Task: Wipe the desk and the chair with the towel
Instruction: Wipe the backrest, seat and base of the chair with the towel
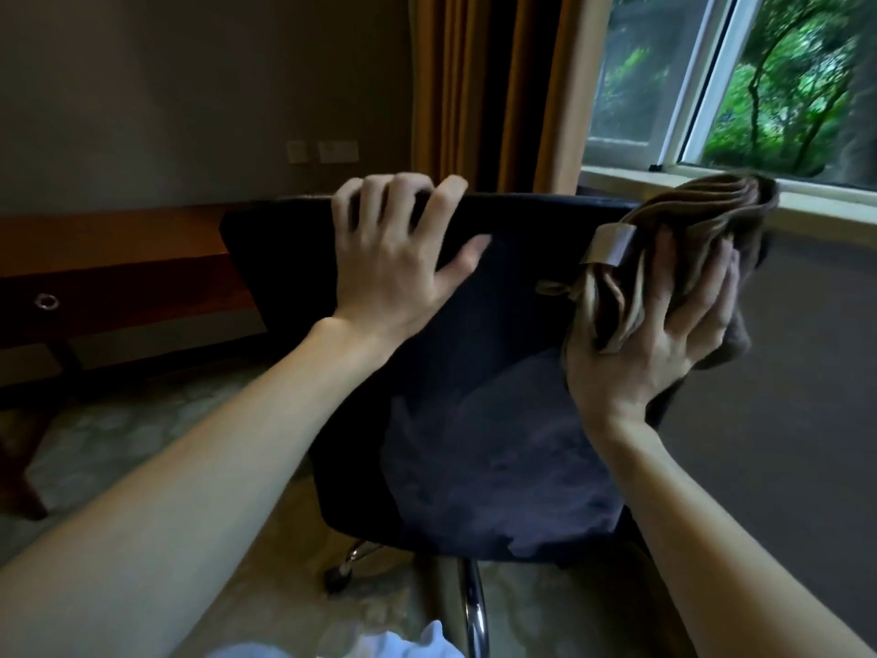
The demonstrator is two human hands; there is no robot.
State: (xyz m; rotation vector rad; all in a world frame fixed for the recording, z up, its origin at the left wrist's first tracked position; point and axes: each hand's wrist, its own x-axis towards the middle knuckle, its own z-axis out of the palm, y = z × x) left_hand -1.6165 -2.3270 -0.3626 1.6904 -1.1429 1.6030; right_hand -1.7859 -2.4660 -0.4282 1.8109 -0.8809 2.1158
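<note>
Chair (474,396) seen from behind. Its backrest hides the seat, and the chrome base (472,605) is partly hidden below it. Left hand (394,258) grips the backrest's top edge, fingertips curled over it and out of sight. Right hand (664,344) clutches the bunched towel (702,206) against the backrest's top right corner; folds blurred. Beyond, left: wooden worktop (118,235), cut off by the frame.

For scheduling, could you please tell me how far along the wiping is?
Done: unclear; the wooden desk shows no sign either way. In hand: left hand grips the top of the office chair, right hand holds the brown towel at its right edge. Left: probably the rest of the chair.
</note>
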